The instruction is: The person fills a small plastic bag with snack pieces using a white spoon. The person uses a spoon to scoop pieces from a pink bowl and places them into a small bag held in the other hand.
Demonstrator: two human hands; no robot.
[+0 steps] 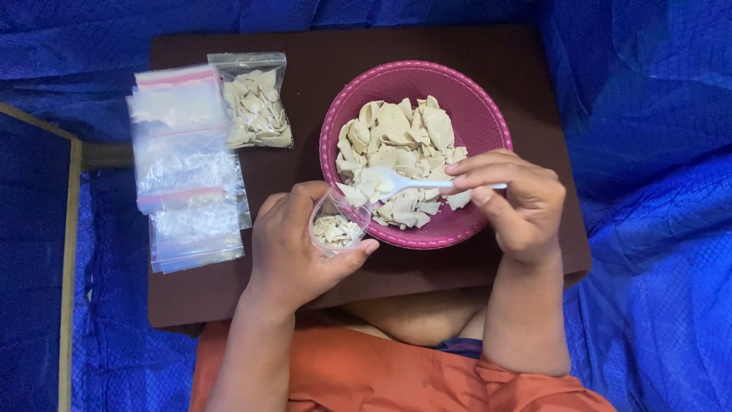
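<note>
Left hand (293, 244) is wrapped around a small clear bag (335, 225), fingers and thumb curled on its sides, mouth held open and facing up. Bag is partly filled with pale chips. It sits just left of the bowl's near-left rim, touching or almost touching it; can't tell which.

Right hand (515, 200) pinches the handle of a white spoon (408, 183), thumb and fingers closed on it. Spoon lies roughly level, its scoop pointing left over the near-left part of the bowl, close to the bag mouth. Scoop rests on or in the chips (400, 149).

Pink bowl (488, 122) stands on the counter (320, 84), a dark brown board, right of centre. Chips are piled in its left and near half; far-right inner wall is bare.

Far left on the counter: one filled bag (255, 103) of the same chips, sealed end far, lying flat. Just left of it, touching, a stack of empty zip bags (187, 168) running near along the left edge of the counter.

Blue tarp (656, 152) all around the counter. Orange cloth (366, 378) at the near edge, over the person's lap.
</note>
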